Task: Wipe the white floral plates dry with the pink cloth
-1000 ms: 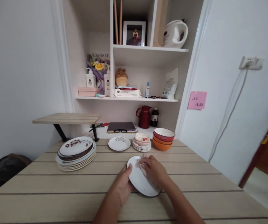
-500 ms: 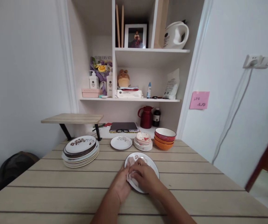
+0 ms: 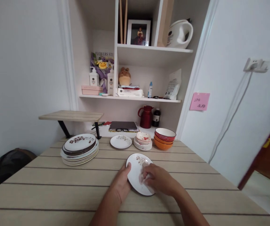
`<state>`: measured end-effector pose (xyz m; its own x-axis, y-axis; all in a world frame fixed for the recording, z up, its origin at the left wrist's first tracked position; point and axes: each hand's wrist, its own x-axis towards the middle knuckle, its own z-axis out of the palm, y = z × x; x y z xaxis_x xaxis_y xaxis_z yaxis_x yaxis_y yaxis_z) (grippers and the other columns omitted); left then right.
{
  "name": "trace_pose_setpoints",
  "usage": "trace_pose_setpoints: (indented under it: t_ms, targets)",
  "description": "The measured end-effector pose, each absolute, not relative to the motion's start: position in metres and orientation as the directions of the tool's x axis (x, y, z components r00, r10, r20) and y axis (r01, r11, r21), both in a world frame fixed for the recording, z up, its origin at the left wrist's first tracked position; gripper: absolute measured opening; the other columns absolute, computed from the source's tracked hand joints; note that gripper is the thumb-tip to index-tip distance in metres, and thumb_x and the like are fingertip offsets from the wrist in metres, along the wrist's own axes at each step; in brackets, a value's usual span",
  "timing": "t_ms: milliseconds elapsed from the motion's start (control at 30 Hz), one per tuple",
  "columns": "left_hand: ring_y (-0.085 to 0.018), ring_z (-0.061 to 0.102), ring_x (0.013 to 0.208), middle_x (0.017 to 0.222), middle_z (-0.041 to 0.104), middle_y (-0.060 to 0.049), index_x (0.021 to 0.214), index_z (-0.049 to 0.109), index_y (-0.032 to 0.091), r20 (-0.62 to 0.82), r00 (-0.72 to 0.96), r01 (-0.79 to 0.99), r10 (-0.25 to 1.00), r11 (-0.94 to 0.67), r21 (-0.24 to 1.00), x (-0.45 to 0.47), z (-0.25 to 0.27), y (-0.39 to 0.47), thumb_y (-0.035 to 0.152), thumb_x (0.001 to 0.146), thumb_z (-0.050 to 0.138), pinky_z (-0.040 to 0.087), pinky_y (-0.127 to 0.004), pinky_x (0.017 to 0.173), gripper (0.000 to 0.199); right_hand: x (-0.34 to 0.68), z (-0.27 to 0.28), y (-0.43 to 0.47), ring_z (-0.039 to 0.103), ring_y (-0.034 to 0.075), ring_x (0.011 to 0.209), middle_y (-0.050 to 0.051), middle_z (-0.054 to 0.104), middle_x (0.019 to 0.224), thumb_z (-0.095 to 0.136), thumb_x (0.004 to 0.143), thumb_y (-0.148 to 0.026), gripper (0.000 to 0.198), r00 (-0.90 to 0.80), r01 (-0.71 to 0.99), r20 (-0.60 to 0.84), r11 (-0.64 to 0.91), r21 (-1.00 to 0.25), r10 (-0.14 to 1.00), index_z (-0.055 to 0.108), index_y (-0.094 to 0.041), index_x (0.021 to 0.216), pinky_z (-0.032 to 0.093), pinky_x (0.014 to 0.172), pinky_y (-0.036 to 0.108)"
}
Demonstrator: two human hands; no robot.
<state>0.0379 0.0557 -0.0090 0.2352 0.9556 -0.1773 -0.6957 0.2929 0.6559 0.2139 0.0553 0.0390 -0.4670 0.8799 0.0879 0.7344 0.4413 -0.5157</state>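
The left forearm slants up from the bottom edge, and the left hand (image 3: 122,182) grips the near-left rim of a floral plate (image 3: 133,175), thumb laid along the upper face and the other fingers underneath, mostly hidden. The right forearm comes in from the lower right, bent at the wrist, so that the right hand (image 3: 161,180) reaches leftward over the plate, its fingers curled around a pale cloth (image 3: 141,178) pressed to the white surface (the cloth is blurred, its edges hard to trace). The plate is in front of the person, above the near middle of the wooden table (image 3: 78,194); whether its underside touches the boards cannot be told. Counting outward, there is one plate in the hands and one second plate (image 3: 121,142) lying flat just beyond it. Beside that, small red-patterned bowls (image 3: 143,137) rest on a pile of small white plates (image 3: 143,147), too tightly nested to number surely. Three larger bowls stand stacked to their right: one red bowl (image 3: 165,135) on top of two orange bowls (image 3: 163,145). At the left is one tall stack of plates (image 3: 80,159), its exact count unclear. Behind stand one red jug (image 3: 146,117) and one dark bottle (image 3: 156,118).
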Motion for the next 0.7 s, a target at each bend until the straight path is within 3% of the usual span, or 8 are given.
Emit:
trace_pose_setpoints:
  t_ms: [100,333,500,700]
  targets:
    - [-0.027,0.066,0.1,0.11,0.07,-0.016,0.128,0.053,0.014,-0.133,0.267,-0.72,0.954,0.29,0.631,0.037,-0.012,0.059,0.032,0.083,0.064,0.046,-0.039,0.092,0.05,0.188,0.034,0.053,0.057,0.019,0.092,0.002,0.065,0.094,0.058,0.073,-0.02,0.019,-0.54,0.592,0.168,0.514,-0.62,0.825,0.069,-0.024,0.087,0.04,0.082,0.027]
    - [-0.025,0.068,0.093,0.105,0.072,-0.013,0.133,0.049,0.017,-0.128,0.28,-0.733,0.952,0.298,0.612,0.033,-0.019,0.067,0.034,0.085,0.06,0.046,-0.039,0.09,0.051,0.163,0.018,0.087,0.058,0.018,0.09,0.005,0.058,0.104,0.048,0.087,-0.029,0.027,-0.213,0.715,0.35,0.39,-0.58,0.912,0.069,-0.03,0.103,0.041,0.08,0.027]
    - [-0.026,0.066,0.099,0.105,0.072,-0.014,0.13,0.052,0.015,-0.119,0.32,-0.703,0.94,0.32,0.635,0.032,-0.013,0.061,0.032,0.082,0.065,0.044,-0.039,0.094,0.052,0.189,0.017,0.093,0.059,0.018,0.091,0.005,0.058,0.104,0.047,0.087,-0.031,0.028,-0.131,0.77,0.327,0.304,-0.561,0.936,0.067,-0.03,0.107,0.04,0.076,0.026]
    - [-0.028,0.066,0.101,0.105,0.072,-0.014,0.128,0.054,0.016,-0.088,0.386,-0.669,0.918,0.344,0.659,0.031,-0.005,0.055,0.036,0.083,0.064,0.042,-0.042,0.096,0.051,0.22,0.025,0.075,0.059,0.018,0.084,0.004,0.061,0.094,0.055,0.076,-0.021,0.021,-0.279,0.806,0.154,0.318,-0.499,0.948,0.067,-0.023,0.092,0.039,0.073,0.027]
